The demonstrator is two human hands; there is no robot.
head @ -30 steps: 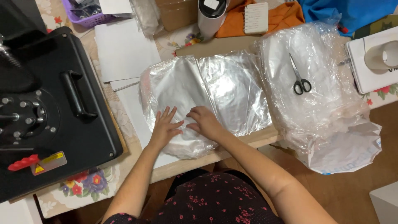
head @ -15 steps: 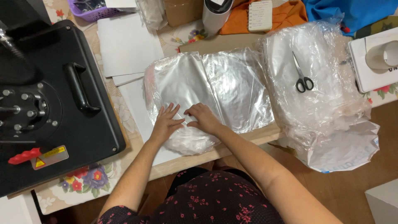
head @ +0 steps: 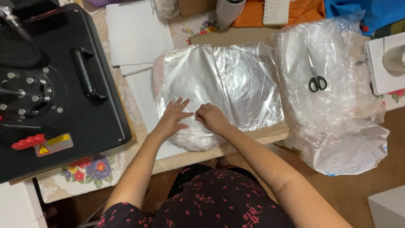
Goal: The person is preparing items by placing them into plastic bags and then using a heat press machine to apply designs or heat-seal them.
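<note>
Barely shifted since a sec ago, your left hand [head: 174, 118] lies flat, fingers spread, on the clear plastic bags [head: 219, 84] while right hand [head: 211, 118] fingers pinch a bag edge — separating stage, needs gentle peel w/ steady hold.

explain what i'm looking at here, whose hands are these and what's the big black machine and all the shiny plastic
One camera, worn on a person's head, looks down at their own two bare hands. The left hand lies flat, fingers spread, on a stack of clear plastic bags; the right hand pinches the top sheet beside it. Neither lifts anything clear of the stack. The black machine at the left looks like a heat press, with a handle on top and a red lever. To the right lies a bigger bundle of plastic with black-handled scissors on it. White paper sheets lie behind, on a table with a floral cloth.
</note>
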